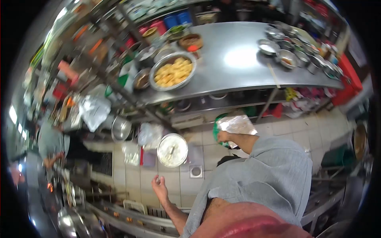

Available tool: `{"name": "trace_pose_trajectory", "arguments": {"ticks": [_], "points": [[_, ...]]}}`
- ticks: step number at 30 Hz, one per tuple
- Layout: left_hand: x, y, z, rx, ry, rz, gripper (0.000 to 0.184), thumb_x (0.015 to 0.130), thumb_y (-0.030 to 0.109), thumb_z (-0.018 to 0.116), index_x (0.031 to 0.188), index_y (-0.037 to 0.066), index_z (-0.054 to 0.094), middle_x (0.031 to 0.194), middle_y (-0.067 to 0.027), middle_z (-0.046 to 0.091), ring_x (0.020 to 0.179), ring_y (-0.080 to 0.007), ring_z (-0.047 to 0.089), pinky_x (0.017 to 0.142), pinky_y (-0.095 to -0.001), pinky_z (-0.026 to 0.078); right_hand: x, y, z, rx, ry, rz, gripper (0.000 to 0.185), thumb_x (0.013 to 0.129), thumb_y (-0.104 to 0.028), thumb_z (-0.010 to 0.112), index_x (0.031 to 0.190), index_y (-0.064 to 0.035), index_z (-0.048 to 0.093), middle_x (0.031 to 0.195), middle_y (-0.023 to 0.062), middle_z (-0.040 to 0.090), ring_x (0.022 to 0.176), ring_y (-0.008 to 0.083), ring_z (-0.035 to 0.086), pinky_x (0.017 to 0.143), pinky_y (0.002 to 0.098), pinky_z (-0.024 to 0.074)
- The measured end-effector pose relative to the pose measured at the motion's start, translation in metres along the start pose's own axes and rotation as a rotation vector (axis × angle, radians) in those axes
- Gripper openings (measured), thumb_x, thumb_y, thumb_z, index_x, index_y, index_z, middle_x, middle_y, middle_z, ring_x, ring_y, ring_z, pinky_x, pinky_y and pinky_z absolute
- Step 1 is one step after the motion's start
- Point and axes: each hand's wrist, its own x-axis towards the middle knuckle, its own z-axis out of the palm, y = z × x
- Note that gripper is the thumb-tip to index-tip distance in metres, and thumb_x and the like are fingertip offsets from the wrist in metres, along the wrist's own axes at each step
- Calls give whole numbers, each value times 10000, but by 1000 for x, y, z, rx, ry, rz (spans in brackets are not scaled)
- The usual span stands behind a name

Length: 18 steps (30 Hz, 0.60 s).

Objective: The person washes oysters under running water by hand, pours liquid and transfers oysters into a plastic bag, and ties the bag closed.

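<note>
Right hand (pixel 223 137): ahead of our body, forearm crossing inward. The fingers look closed on the left edge of the foil (pixel 239 125); blur hides how the thumb sits. We take the edge hold as a way to steer a loose, bendy piece.

Foil: silvery, creased, low down in front of the table (pixel 238 39), spread to the right of the gripping fingers. It lies well apart from the left hand (pixel 160 188), farther forward and to our right.

Green thing: something green (pixel 216 129) shows round the foil's left side, beside the right hand. We cannot tell if it is a basin or a bag, or if we grip it too.

Left hand: raised, fingers apart and loosely bent, nothing in hold. Probably out for balance as we lean.

Tub: round white tub (pixel 159 152) of pale stuff on the floor (pixel 214 156), just ahead of the left hand, not touched. Drain (pixel 196 171) close by.

Table: basin (pixel 174 88) of yellow pieces (pixel 172 73) near the front edge, likely for easy reach; metal bowls (pixel 269 47) grouped at right, perhaps to save room.

Co-worker (pixel 47 141): far left, apart from our hands.
</note>
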Motion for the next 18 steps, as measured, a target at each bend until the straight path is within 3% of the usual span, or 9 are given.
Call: {"name": "trace_pose_trajectory", "arguments": {"ticks": [2,4,8,12,14,18], "points": [[21,32,31,-12,-45,146,355,814,162,593,1107,-14,498,1096,-138,461,861,-216,537,743,-318,448,-37,88,-14,-395,148,25,221,635,-239,670,734,-44,638,600,110,612,484,180,579,492,337,483],[29,69,77,5,-116,211,370,812,156,597,1119,-18,487,1101,-138,478,877,-219,542,754,-314,448,-88,168,-19,27,242,387,223,655,-266,670,672,-48,627,580,108,600,471,173,576,429,326,468],[7,144,196,58,-443,391,371,810,165,606,1111,-19,493,1002,-115,570,863,-185,557,750,-289,448,-212,267,-26,743,457,661,233,748,-246,642,787,-21,595,599,111,576,486,178,564,366,312,427],[-36,193,358,43,-823,431,319,798,94,577,1094,-4,507,780,-58,608,695,-108,559,653,-257,450,-316,335,0,982,573,802,222,778,-226,615,841,-19,568,596,80,547,466,173,540,357,295,414],[-99,250,429,78,-982,580,264,790,82,584,1033,-7,531,679,-34,567,609,-90,531,572,-221,429,-364,356,7,1057,703,890,194,791,-215,596,826,-27,562,613,63,536,458,160,527,355,286,409],[-215,328,559,236,-1309,875,288,793,54,556,1073,-1,521,656,-9,532,635,-86,535,576,-227,428,-455,398,20,1255,924,953,144,786,-183,590,792,-46,550,613,50,530,468,144,532,359,274,406]]}}
